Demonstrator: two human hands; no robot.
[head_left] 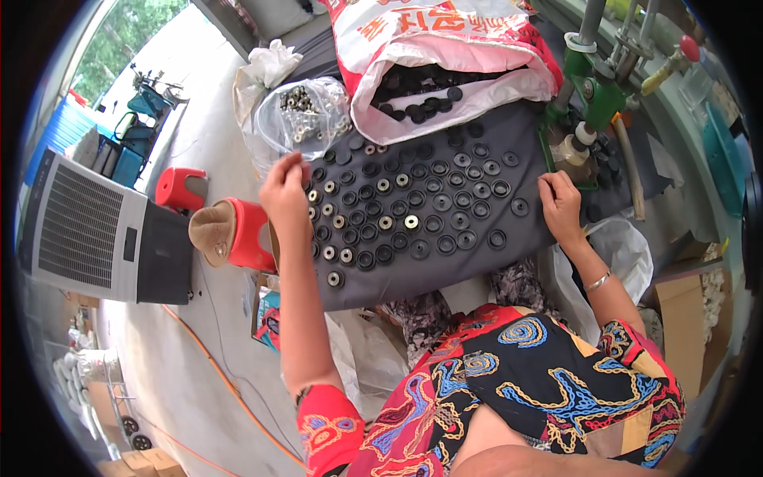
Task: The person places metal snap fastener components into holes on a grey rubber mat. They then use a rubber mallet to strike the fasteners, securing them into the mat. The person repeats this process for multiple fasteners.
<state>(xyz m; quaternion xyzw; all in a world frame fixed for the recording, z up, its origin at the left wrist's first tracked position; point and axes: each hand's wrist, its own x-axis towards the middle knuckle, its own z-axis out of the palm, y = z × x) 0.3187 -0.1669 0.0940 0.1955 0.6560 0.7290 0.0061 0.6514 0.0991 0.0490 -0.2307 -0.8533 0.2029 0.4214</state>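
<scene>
My left hand is over the left edge of the grey cloth, fingers curled together, just below a clear plastic bag of small metal rings. Whatever its fingertips hold, if anything, is too small to make out. Several rows of black round rubber caps lie on the cloth. Some of those on the left have a shiny metal ring in the middle. At the cloth's right side, my right hand rests with its fingers bent closed near a green hand press; its fingertips are partly hidden.
A large white and red sack at the back lies open, with black caps inside. A wooden-handled tool leans beside the press. Red stools and a grey air cooler stand on the left. A white plastic bag hangs at the right.
</scene>
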